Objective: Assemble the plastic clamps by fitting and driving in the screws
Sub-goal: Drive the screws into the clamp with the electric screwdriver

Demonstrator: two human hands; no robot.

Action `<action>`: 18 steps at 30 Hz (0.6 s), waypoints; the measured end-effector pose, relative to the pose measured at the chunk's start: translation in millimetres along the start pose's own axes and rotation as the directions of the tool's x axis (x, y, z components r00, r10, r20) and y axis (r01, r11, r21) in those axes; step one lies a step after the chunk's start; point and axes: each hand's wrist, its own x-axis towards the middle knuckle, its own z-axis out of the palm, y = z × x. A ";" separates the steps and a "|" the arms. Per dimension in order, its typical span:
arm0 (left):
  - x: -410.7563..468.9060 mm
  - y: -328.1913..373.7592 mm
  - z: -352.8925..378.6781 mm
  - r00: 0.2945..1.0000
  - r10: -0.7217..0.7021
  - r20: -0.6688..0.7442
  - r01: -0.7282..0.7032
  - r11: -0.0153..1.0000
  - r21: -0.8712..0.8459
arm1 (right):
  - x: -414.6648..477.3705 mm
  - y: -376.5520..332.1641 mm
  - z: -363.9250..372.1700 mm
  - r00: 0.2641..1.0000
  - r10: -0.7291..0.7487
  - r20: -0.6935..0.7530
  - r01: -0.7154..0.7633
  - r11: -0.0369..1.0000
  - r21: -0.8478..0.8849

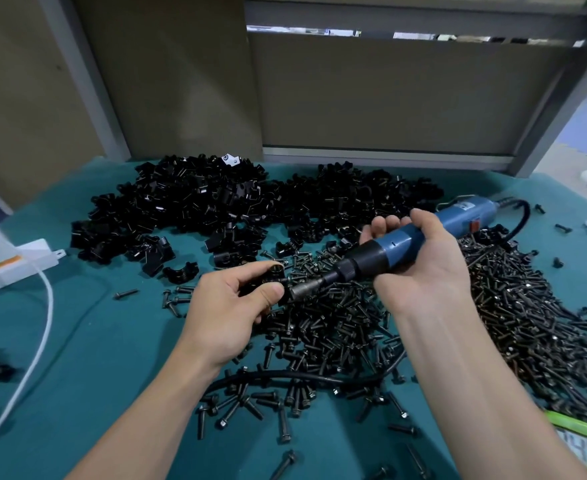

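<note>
My left hand (231, 306) pinches a black plastic clamp (268, 277) between thumb and fingers, just above the screw heap. My right hand (420, 261) grips a blue electric screwdriver (403, 242) around its body. Its metal socket tip (299, 289) points left and meets the clamp beside my left thumb. A screw seems to sit between tip and clamp, mostly hidden. Loose black screws (337, 334) lie in a wide heap under both hands. Black clamp halves (195, 206) are piled at the back of the teal table (112, 341).
A second clamp pile (361, 192) lies at the back right, and longer screws (527, 306) spread on the right. The screwdriver's black cable (285, 375) loops across the table. A white box (8, 261) and white cord (39, 341) sit at left. A green-rimmed object (583, 441) is bottom right.
</note>
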 end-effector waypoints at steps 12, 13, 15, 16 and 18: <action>-0.6 -2.9 2.4 1.000 -0.026 -0.001 0.026 0.997 -0.073 | 10.2 -0.2 -3.7 0.997 -0.069 -0.020 0.071 0.995 0.069; -0.5 -3.1 2.2 1.000 -0.027 -0.002 0.027 0.997 -0.074 | 9.9 0.3 -4.2 0.997 -0.072 -0.016 0.073 0.995 0.071; -0.3 -3.2 2.0 1.000 -0.025 -0.009 0.025 0.997 -0.069 | 8.8 1.9 -4.7 0.997 -0.077 -0.009 0.078 0.994 0.071; -0.2 -3.5 2.0 1.000 -0.022 -0.016 0.021 0.998 -0.064 | 7.9 3.2 -4.7 0.997 -0.083 -0.005 0.083 0.994 0.069; 0.2 -4.5 1.9 0.999 -0.015 -0.032 0.014 0.999 -0.053 | 6.8 5.6 -3.6 0.996 -0.093 0.001 0.092 0.994 0.052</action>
